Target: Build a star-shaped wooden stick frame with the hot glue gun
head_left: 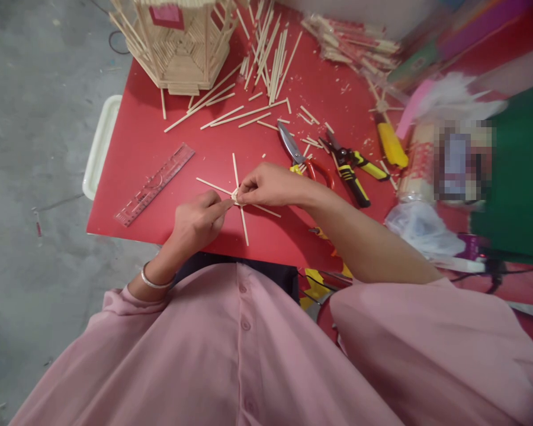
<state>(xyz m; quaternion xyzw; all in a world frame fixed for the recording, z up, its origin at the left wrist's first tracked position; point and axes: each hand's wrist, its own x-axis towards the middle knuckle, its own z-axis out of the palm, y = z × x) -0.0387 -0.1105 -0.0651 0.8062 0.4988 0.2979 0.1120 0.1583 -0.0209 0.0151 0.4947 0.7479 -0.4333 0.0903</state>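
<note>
A star-shaped frame of thin wooden sticks (243, 228) lies flat on the red tabletop (160, 201), its arms spreading from a small pale centre. From the left, my left hand (199, 219) rests beside it, fingers mostly curled, with thumb and index fingertip pressed at the centre. My right hand (266, 186) comes in from the other side, thumb and index pinched together at that same centre. Whatever small piece sits in this pinch is hidden by the fingertips. Both hands nearly meet over the frame and cover part of its middle.
A clear ruler (155, 184) lies to the left. Beyond the hands are loose sticks (278, 65), red-handled scissors (293, 145), yellow-black cutters (349, 160) and a yellow utility knife (391, 142). A stick-built hexagonal model (182, 59) stands at the back left; bagged sticks (355, 44) lie back right.
</note>
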